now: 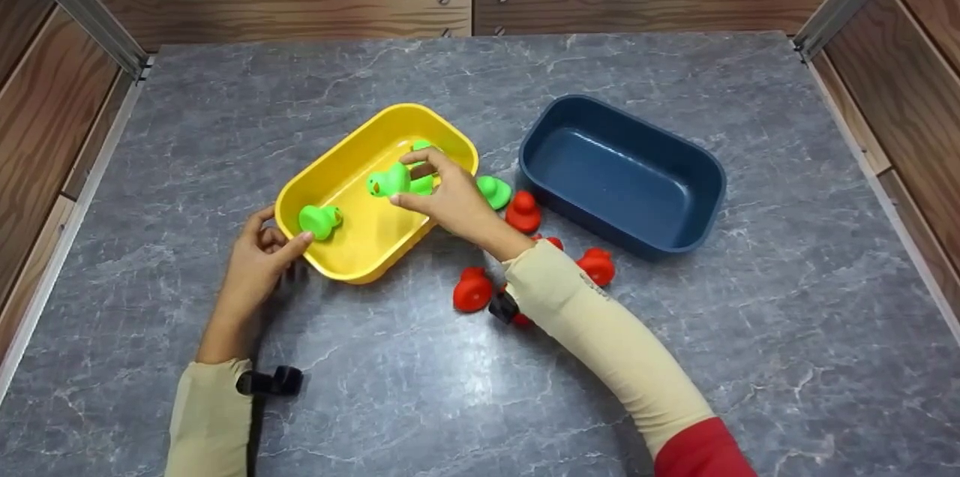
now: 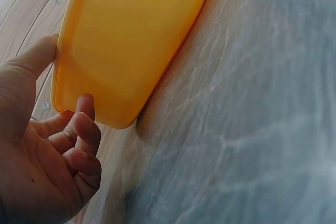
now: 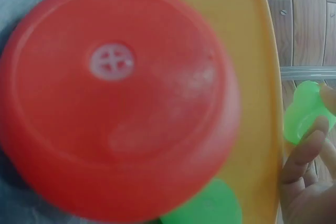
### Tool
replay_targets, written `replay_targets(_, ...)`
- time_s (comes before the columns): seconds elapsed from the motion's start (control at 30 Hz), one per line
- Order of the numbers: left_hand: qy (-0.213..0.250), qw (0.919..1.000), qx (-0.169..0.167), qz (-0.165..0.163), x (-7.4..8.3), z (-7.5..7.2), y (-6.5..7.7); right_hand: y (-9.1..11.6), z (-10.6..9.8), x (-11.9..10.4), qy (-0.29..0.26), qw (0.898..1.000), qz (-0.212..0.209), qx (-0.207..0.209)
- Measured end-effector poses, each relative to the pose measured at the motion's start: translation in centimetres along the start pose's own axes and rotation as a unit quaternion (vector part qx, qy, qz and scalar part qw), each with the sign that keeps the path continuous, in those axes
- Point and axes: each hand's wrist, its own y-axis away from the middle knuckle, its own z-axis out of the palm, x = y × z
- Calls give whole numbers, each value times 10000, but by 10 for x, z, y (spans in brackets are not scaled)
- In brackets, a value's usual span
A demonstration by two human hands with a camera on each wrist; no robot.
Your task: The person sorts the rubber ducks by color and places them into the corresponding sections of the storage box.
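My left hand (image 1: pixel 255 259) grips the near left corner of a yellow tub (image 1: pixel 360 130), thumb at the rim and fingers against the outer wall (image 2: pixel 131 51). Over the tub, my right hand (image 1: pixel 461 203) pinches a green rubber duck (image 1: pixel 390 181) between thumb and fingers; the right wrist view also catches this duck (image 3: pixel 306 111), above the rim. Inside the tub, another green duck (image 1: pixel 319 222) lies at the left end, close to my left thumb. More green shows around my right fingers, partly hidden, including a duck (image 1: pixel 421 145) at the far side.
A navy tub (image 1: pixel 709 196) stands to the right. Between the tubs lies a green duck (image 1: pixel 493 192) beside a red duck (image 1: pixel 523 212). Several more red ducks, such as one (image 1: pixel 472 289) in front, lie around and under my right forearm. A red duck's base (image 3: pixel 115 114) fills much of the right wrist view.
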Motion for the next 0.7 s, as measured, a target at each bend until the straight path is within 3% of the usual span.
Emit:
replay_targets(0.43, -96, 10000, 2, -24, 1, 0, 1, 0, 3, -4, 872, 9960, -80, 146)
replay_targets(0.7, -160, 9999, -24, -5, 2, -1, 1, 2, -2, -7, 618, 9979, -124, 123)
